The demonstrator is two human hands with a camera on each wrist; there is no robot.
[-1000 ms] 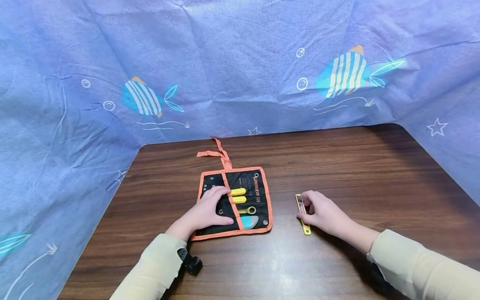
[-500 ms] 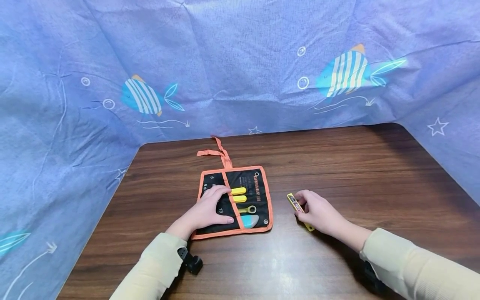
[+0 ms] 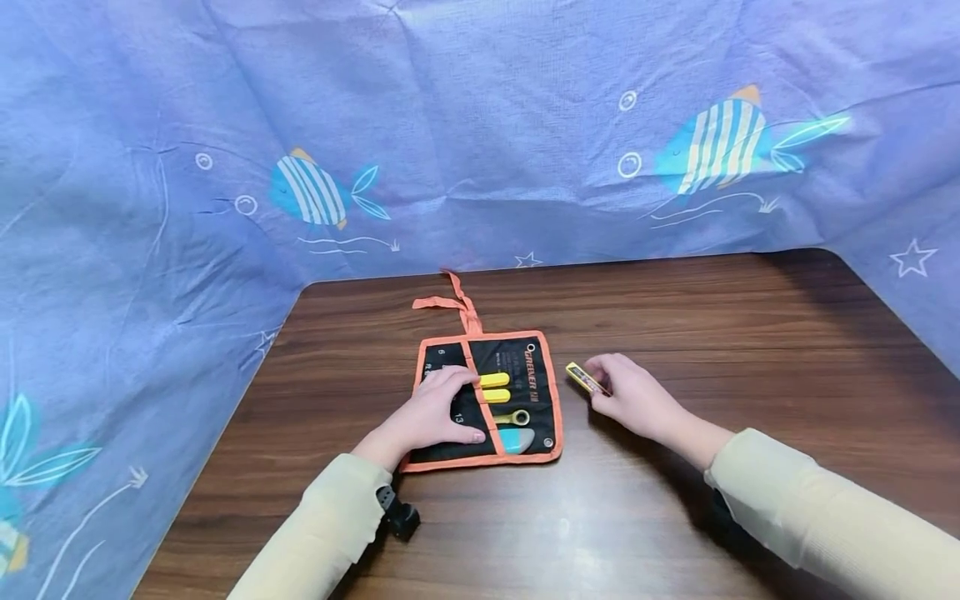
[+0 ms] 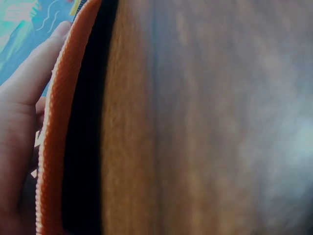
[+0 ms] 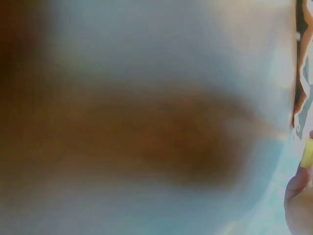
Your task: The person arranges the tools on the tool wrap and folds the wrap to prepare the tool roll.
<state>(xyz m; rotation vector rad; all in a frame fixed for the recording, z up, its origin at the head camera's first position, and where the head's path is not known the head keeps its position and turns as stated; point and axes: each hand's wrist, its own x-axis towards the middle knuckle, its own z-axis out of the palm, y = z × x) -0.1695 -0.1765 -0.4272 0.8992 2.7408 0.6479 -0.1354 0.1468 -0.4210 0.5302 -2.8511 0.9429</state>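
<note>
The right hand (image 3: 633, 393) pinches the slim yellow tool (image 3: 586, 379), nearer the black pouch (image 3: 508, 357) than a second ago, its far end now slanted more toward it. The left hand (image 3: 426, 415) rests on the pouch as before, thumb and fingers apart.

Black, orange-trimmed tool pouch (image 3: 540, 408) lay flat, spread open. Saw a slim yellow-edged tool (image 3: 586, 378) held aslant just beside it.

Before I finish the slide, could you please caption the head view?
Left hand rests on an orange-trimmed black fabric tool pouch; right hand pinches a slim yellow-edged object.
</note>
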